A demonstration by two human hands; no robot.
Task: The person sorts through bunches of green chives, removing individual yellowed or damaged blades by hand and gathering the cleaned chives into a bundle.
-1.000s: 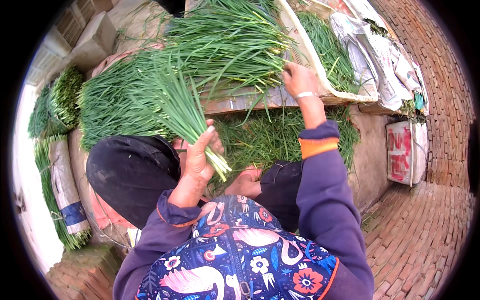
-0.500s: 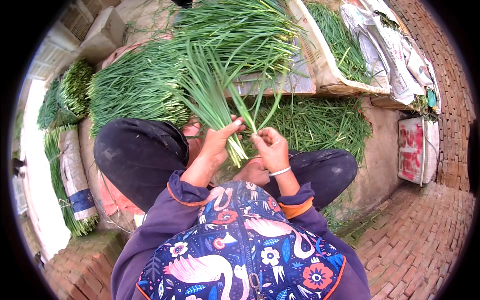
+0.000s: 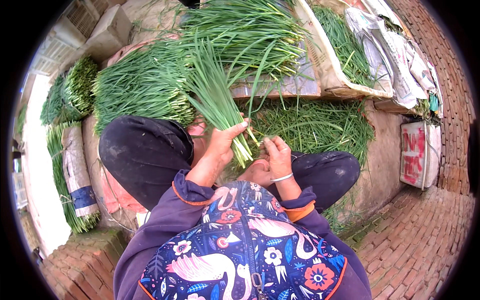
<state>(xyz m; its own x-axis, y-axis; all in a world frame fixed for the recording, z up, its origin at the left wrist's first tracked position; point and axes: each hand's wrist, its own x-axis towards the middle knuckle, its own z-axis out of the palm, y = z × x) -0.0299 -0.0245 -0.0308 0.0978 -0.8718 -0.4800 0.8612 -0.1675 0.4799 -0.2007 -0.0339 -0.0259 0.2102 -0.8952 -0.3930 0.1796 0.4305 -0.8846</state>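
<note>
Green leafy stalks, bound in a wrapped bundle [image 3: 80, 172], are stood at far left; another bundle [image 3: 80, 92] is seen behind. These look finished. Next, a neat stack [image 3: 135, 82] is laid out, apparently sorted. At centre, a handful [image 3: 212, 90] is held in the left hand [image 3: 222, 145], fingers clamped around its pale stems. Handful judged part-made. Behind it, a large pile [image 3: 245, 37] is left unhandled on the desk [image 3: 305, 87]. To the right, the right hand [image 3: 277, 156] is held just beside the stem ends, fingers together; whether a strand is pinched cannot be told. Loose leaves [image 3: 320, 130] are strewn beyond.

Versus 0.5 s earlier: right hand is lowered slightly; strands then pinched apart now appear gathered into the handful.
</note>
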